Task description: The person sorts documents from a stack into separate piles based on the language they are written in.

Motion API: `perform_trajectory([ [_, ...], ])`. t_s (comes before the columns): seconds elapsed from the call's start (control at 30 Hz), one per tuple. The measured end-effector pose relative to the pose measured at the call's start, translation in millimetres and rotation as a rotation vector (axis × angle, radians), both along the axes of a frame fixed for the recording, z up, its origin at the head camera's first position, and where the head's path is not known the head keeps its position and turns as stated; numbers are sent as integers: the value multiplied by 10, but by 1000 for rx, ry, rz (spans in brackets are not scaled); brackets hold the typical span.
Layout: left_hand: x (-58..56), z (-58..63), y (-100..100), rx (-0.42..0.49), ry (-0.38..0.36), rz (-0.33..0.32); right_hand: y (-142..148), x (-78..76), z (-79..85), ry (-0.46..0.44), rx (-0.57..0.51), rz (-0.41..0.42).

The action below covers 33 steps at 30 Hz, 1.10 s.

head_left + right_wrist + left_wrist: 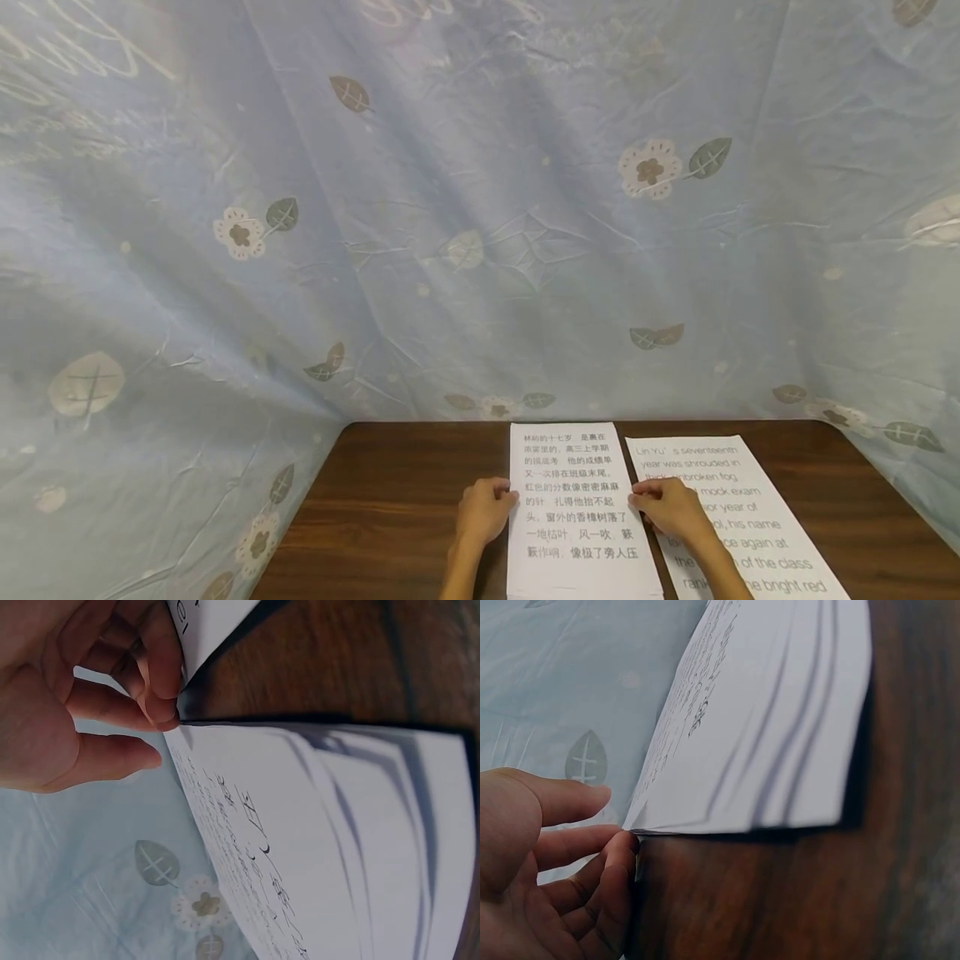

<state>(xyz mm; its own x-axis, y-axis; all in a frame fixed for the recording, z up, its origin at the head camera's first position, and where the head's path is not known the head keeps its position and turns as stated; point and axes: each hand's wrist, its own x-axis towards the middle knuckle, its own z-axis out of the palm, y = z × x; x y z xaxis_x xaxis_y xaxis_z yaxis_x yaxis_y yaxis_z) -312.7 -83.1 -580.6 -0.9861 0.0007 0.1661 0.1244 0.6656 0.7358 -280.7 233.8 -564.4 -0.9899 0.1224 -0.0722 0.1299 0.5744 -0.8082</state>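
A stack of white sheets (573,517) printed with Chinese text lies between the two hands, its near ends fanned into loose layers in both wrist views. My left hand (483,510) touches the stack's left edge with its fingertips; in the left wrist view the thumb (577,801) stands apart above them. At the right edge, the fingertips of my right hand (671,507) meet the paper's side, the thumb (124,757) also held apart. Under the right hand and forearm is a second white sheet (780,550) with English text, partly hidden by them.
Both papers lie on a dark brown wooden table (390,500) with rounded far corners. Pale blue cloth (480,292) with flower and leaf prints hangs behind the table and along its sides.
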Motion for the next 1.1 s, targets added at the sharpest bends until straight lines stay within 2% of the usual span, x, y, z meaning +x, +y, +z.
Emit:
perform_trajectory([
  [0.03,8,12,2,1,3,-1,4,0,-1,-2,-1,1],
  [0.1,78,135,17,4,-8,-7,9,-2,1,-4,1,3],
  [0.17,86,152,21,12,-2,-9,10,-7,20,-2,13,5],
  [0.37,84,160,37,41,5,-5,-9,-14,72,28,15,9],
  [0.67,94,159,66,110,50,-4,-75,12,95,37,-134,-13],
  [1.1,82,134,74,183,65,13,-91,25,80,39,-161,-22],
])
